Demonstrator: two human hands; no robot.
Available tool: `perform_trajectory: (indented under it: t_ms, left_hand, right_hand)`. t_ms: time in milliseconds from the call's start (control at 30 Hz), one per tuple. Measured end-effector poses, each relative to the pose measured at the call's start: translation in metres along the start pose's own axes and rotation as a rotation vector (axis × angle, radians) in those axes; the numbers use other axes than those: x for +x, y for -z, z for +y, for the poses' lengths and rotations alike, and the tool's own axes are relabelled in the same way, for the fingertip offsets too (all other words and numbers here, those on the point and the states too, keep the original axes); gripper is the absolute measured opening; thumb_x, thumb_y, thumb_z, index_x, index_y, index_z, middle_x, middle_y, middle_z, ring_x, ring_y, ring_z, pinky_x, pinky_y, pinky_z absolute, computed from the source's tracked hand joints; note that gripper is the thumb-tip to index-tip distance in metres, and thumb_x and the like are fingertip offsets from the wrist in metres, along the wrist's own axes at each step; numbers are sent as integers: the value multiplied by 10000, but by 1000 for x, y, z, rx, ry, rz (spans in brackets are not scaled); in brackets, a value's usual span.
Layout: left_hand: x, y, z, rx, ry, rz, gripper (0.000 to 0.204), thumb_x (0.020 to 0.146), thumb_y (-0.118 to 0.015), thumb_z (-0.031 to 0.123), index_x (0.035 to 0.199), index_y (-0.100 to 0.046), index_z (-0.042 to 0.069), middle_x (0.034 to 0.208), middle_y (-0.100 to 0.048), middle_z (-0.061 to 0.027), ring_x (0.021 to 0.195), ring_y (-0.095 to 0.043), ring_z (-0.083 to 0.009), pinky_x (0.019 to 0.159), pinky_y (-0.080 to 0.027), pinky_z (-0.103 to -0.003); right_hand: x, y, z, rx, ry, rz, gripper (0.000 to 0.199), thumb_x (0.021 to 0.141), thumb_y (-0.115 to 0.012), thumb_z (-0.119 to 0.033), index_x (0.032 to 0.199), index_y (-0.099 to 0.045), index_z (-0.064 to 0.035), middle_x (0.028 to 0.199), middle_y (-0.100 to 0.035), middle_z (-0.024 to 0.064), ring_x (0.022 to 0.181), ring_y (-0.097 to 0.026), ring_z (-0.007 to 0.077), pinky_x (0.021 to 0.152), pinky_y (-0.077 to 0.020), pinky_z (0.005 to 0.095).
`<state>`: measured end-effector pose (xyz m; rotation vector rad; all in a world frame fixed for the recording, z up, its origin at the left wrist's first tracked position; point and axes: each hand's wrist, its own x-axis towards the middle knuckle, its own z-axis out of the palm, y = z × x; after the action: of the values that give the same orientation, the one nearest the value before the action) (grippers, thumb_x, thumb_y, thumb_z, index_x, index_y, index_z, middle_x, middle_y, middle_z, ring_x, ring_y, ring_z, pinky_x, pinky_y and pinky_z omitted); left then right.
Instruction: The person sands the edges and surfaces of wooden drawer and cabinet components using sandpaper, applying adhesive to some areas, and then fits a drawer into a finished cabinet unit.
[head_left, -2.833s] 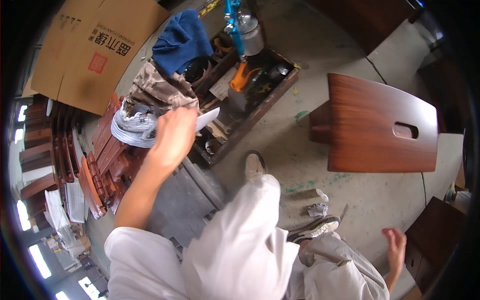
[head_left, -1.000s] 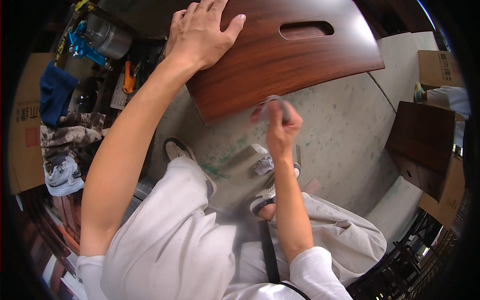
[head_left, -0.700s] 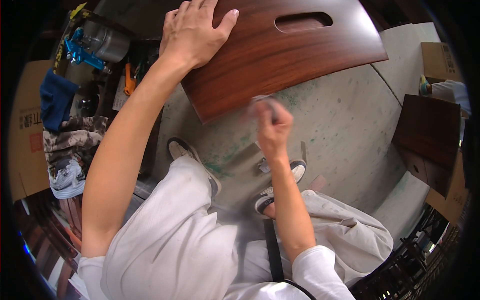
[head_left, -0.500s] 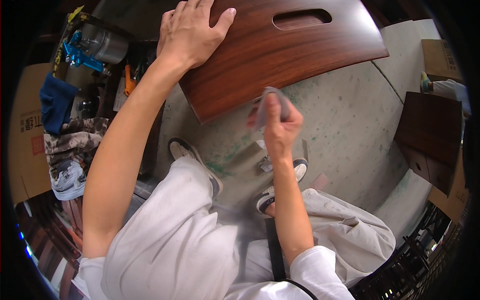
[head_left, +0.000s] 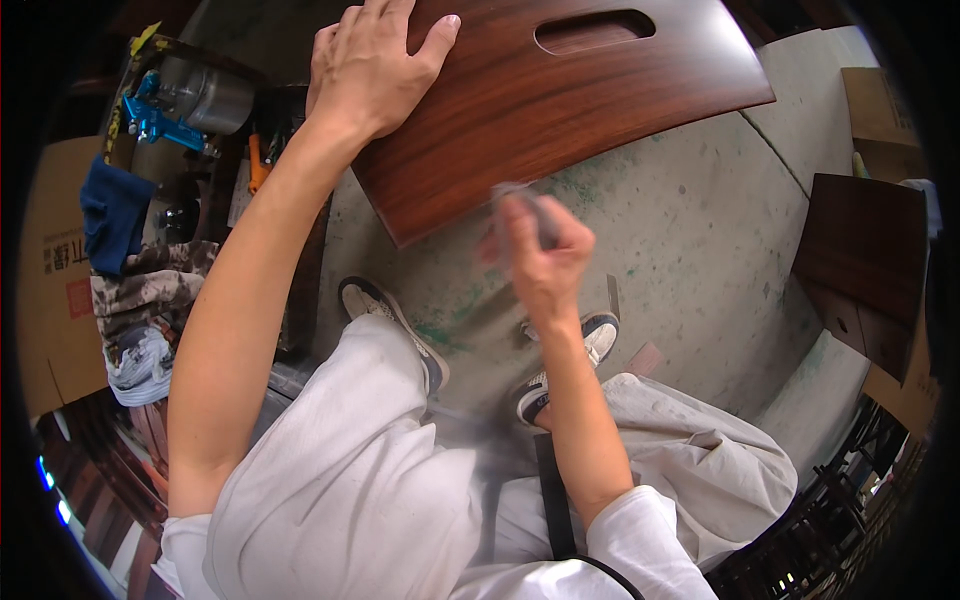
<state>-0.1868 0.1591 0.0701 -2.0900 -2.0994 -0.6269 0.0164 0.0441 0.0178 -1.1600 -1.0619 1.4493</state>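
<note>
A glossy reddish-brown wooden panel [head_left: 550,100] with an oval handle slot [head_left: 596,35] slants across the top of the view. My left hand [head_left: 370,75] lies flat on its left part, thumb spread away from the fingers. Just below the panel's near edge, my right hand [head_left: 548,268] pinches a folded piece of grey sandpaper [head_left: 546,228] between thumb and fingers. Motion smears that hand and the sandpaper; whether the sandpaper touches the edge I cannot tell.
On the left, a cluttered stand holds a blue spray gun [head_left: 160,122] with a metal cup, a blue cloth [head_left: 115,210] and rags. Another dark wooden piece [head_left: 862,255] stands at right. Cardboard boxes flank both sides. My shoes [head_left: 395,325] rest on the stained concrete floor.
My right hand has moved left along the panel's near edge with the sandpaper. My left hand stays on the panel; the whole view has shifted slightly.
</note>
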Motion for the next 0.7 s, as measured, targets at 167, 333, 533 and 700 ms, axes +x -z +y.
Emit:
perform_trajectory:
  t_ms: [167, 333, 533, 700]
  left_hand:
    - [1, 0, 0, 3, -18, 6, 554, 1024, -549, 418, 1421, -532, 31, 1318, -619, -176, 1241, -568, -342, 1091, -406, -453]
    - [1, -2, 0, 20, -16, 0, 549, 1028, -542, 415, 1423, -531, 34, 1318, -618, -176, 1239, -570, -344, 1085, -410, -454]
    - [2, 1, 0, 25, -24, -24, 552, 1030, -533, 416, 1431, -526, 36, 1317, -616, -179, 1241, -568, -349, 1085, -409, -454]
    - [2, 3, 2, 25, -16, -31, 549, 1031, -532, 415, 1429, -527, 38, 1316, -618, -180, 1232, -572, -351, 1079, -413, -455]
  right_hand:
    - [5, -1, 20, 70, 172, -3, 262, 1020, -696, -236, 979, -738, 19, 788, -722, 65, 661, -694, 134, 589, -565, 279]
    - [9, -3, 28, 74, 287, -32, 204, 1012, -683, -142, 950, -719, 49, 802, -721, 76, 682, -699, 144, 616, -565, 285]
    - [13, 0, 37, 154, 310, -24, 194, 1019, -669, -129, 955, -720, 47, 805, -726, 98, 710, -710, 162, 646, -562, 287]
    - [13, -3, 33, 51, 376, -88, 104, 979, -696, -70, 954, -755, 11, 791, -729, 79, 691, -708, 157, 635, -565, 290]
